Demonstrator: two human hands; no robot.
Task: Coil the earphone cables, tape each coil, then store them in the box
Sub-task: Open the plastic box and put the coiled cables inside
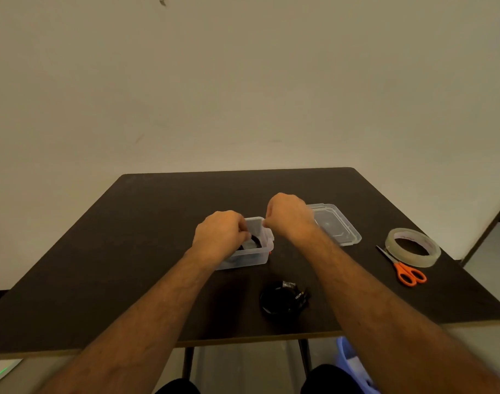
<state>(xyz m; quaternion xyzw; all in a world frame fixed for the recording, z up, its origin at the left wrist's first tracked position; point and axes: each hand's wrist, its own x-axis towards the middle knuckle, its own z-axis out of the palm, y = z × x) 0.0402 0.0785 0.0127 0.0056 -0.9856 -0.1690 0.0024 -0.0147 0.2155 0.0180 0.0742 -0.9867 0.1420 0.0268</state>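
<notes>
Two hands' curled fingers (244, 227) meet over the box (250, 258), left hand (220, 234) pressing a black coil (254, 241) inside

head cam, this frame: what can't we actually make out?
- Box contents: left hand covers most of the opening; only a dark bit of cable shows.
- Right hand grip: fingers curl away from the camera at the box's far rim; whether they hold anything is hidden.
- Black coil on the table: tape on it is unclear against the dark top.
- Tape roll print: too small.
</notes>
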